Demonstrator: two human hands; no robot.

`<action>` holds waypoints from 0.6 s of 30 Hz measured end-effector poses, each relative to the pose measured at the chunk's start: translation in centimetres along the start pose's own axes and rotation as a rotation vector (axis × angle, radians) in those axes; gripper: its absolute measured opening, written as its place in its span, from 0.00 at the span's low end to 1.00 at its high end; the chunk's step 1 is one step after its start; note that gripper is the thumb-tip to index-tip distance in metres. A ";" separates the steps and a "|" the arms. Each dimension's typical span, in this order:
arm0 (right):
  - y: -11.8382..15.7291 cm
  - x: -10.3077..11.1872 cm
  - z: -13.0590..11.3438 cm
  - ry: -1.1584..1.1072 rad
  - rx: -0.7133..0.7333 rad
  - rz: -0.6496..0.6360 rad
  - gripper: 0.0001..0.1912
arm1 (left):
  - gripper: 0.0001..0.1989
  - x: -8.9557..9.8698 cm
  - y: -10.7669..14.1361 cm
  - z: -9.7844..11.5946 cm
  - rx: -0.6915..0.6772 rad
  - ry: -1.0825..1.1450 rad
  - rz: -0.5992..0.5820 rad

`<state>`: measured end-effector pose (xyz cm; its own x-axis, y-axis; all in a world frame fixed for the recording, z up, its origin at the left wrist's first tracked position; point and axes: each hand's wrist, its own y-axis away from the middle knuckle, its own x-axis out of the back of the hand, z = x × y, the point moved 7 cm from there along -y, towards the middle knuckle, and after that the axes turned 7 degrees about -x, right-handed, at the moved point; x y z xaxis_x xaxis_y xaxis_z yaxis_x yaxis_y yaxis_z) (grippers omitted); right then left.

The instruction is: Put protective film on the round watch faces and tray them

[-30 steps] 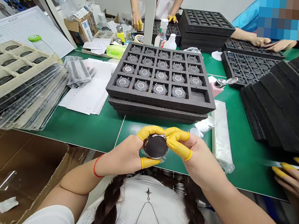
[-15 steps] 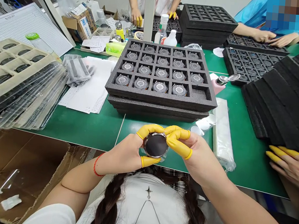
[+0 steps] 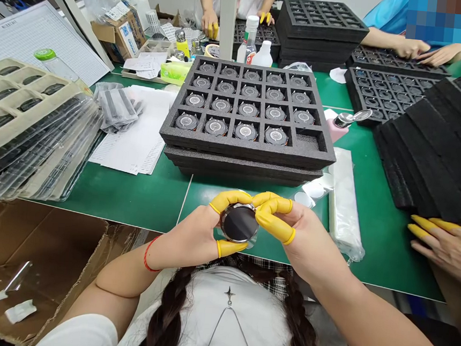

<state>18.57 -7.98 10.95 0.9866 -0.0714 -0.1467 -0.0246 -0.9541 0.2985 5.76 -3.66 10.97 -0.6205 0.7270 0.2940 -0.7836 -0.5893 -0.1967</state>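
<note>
Over at the left, a pale tray (image 3: 29, 123) sits slanted on its stack; a bumped elbow could, by the look of it, set the whole pile sliding toward the open cardboard box (image 3: 27, 230) below. Next comes the left hand (image 3: 196, 234), thumb and finger curved around the rim of a round, dark-faced watch (image 3: 240, 223). That watch hovers right by the desk's near edge: if those smooth yellow finger covers slip, it likely drops into the lap. Behind it, the foam tray (image 3: 249, 147) full of watches looks safe enough, unless a forearm catches its front. Now the right hand (image 3: 306, 233), fingertips bunched narrow at the watch's upper right rim; whether they pinch anything thin, one cannot tell. Press too hard there and the glass may smear or twist loose! Farther right, a pink bottle (image 3: 336, 131) stands with its cap flipped up, so a knock might splash. Last, a co-worker's hand (image 3: 447, 248) beside the leaning foam stack (image 3: 437, 164): one careless tug could topple it.
</note>
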 end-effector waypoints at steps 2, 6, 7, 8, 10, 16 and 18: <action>0.0 0.0 0.0 0.006 0.002 0.002 0.08 | 0.27 0.0 0.0 0.0 -0.006 0.003 0.001; 0.0 0.0 -0.1 0.015 0.006 0.010 0.08 | 0.27 0.0 0.1 0.0 -0.012 -0.003 0.011; 0.0 0.0 -0.1 0.014 0.008 0.008 0.08 | 0.27 0.0 0.1 0.0 -0.011 -0.005 0.013; 0.0 0.0 -0.1 0.012 0.011 0.005 0.08 | 0.27 0.0 0.1 0.0 -0.010 -0.005 0.013; -0.1 0.0 0.0 0.020 0.015 -0.004 0.08 | 0.28 0.0 0.1 0.0 -0.007 -0.006 0.012; 1.0 1.4 -1.7 0.314 0.268 0.270 0.05 | 0.28 0.2 0.4 0.0 0.030 -0.011 0.015; 1.6 2.0 -2.3 0.374 0.342 0.379 0.08 | 0.27 0.3 0.7 0.1 0.072 0.021 0.036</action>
<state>20.87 -8.93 13.31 0.8875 -0.3747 0.2683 -0.3721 -0.9261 -0.0627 5.00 -3.86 11.01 -0.6495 0.7114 0.2683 -0.7569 -0.6387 -0.1388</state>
